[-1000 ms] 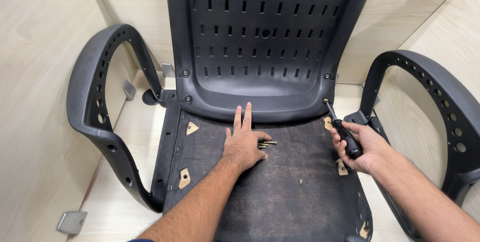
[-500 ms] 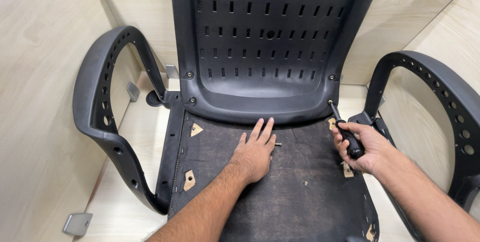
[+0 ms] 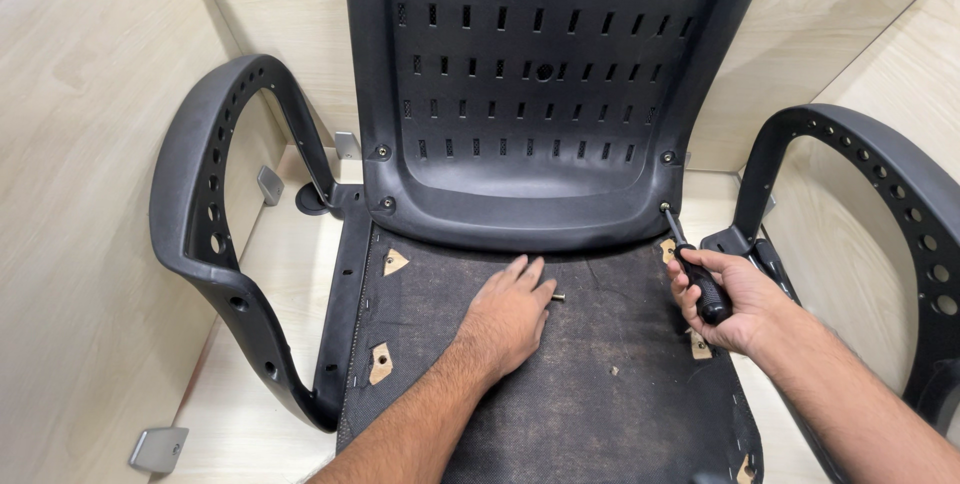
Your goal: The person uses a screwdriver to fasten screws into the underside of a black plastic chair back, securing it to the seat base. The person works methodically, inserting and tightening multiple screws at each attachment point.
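A black office chair lies with its slotted plastic back (image 3: 540, 94) upright and the dark fabric underside of its seat (image 3: 600, 384) facing me. My left hand (image 3: 505, 319) rests flat on the seat fabric, fingers together, next to a small loose screw (image 3: 556, 296). My right hand (image 3: 730, 299) grips a black-handled screwdriver (image 3: 695, 269). Its tip sits on a screw (image 3: 664, 207) at the lower right corner of the chair back.
Two black perforated armrests flank the seat, the left armrest (image 3: 200, 204) and the right armrest (image 3: 890, 184). Light wooden panels surround the chair. Small metal brackets lie at the left bracket (image 3: 158, 447) and near the back bracket (image 3: 270, 184). More screws (image 3: 381, 152) hold the back's left corner.
My left hand slid a little right and down, uncovering the loose screw. The right hand kept the screwdriver at the lower right corner screw. The view moved closer.
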